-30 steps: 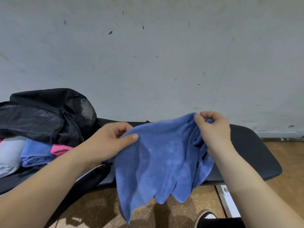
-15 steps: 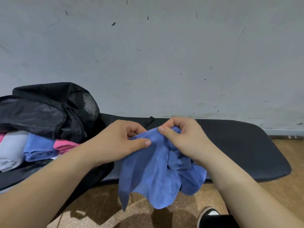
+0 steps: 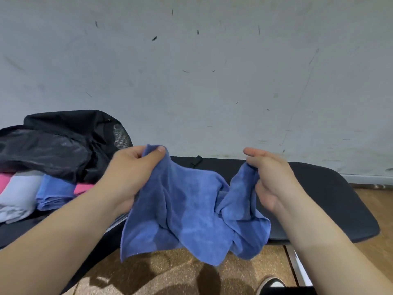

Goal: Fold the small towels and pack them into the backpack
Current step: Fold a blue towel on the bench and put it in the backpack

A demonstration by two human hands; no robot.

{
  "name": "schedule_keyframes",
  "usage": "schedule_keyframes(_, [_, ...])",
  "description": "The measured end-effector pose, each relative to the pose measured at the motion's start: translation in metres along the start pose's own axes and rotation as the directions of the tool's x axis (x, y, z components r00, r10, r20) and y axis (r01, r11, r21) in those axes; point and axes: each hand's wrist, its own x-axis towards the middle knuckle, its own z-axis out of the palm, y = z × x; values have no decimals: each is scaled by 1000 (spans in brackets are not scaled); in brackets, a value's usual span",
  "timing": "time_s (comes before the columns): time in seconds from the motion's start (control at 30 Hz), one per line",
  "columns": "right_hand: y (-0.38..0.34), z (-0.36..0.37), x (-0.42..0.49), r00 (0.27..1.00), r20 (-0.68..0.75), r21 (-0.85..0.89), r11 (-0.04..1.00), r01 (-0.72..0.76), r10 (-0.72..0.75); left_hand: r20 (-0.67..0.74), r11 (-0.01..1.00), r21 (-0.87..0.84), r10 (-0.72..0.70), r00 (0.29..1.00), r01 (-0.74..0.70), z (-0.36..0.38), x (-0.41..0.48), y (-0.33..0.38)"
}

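Folded towels (image 3: 55, 189) lie in open backpack (image 3: 53, 141) on bench (image 3: 319, 188).

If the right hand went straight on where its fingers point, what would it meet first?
Probably the corner of the blue towel pinched by the left hand; the gap between looks free, depth unclear.
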Motion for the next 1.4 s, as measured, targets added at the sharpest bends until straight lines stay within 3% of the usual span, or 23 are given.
schedule_keyframes(0.1, [6,6,-17,998,52,-6,999,40,-39,206,995,73,-77,975,64,21,-18,-10])
schedule_keyframes(0.2, [12,15,-33,980,180,26,996,80,-83,417,983,184,-61,907,-18,39,-31,-17])
schedule_keyframes(0.27, [16,21,-41,966,246,56,996,66,-78,470,971,224,-39,882,-76,48,-38,-15])
schedule_keyframes(0.43, [17,24,-40,971,168,-36,983,181,-172,271,987,124,63,960,-100,53,-37,-16])
schedule_keyframes(0.57, [15,21,-38,976,134,-48,982,181,-173,126,994,51,86,988,-93,53,-31,-15])
schedule_keyframes(0.77, [17,22,-53,958,250,23,990,140,-141,312,959,178,158,937,-221,65,-46,-15])
schedule_keyframes(0.9, [16,21,-53,931,281,-107,956,272,-234,301,967,181,118,946,-178,64,-45,-15])
schedule_keyframes(1.07, [19,20,-53,931,274,-156,944,292,-243,259,981,154,78,963,-121,63,-49,-9])
schedule_keyframes(1.27, [19,20,-53,898,315,-195,905,379,-308,325,966,192,105,940,-175,63,-49,-7])
schedule_keyframes(1.33, [19,20,-51,898,341,-215,906,364,-280,313,960,194,135,940,-203,61,-48,-7])
schedule_keyframes(1.4, [16,19,-49,897,409,-168,952,254,-167,281,957,180,174,944,-230,59,-46,-7])
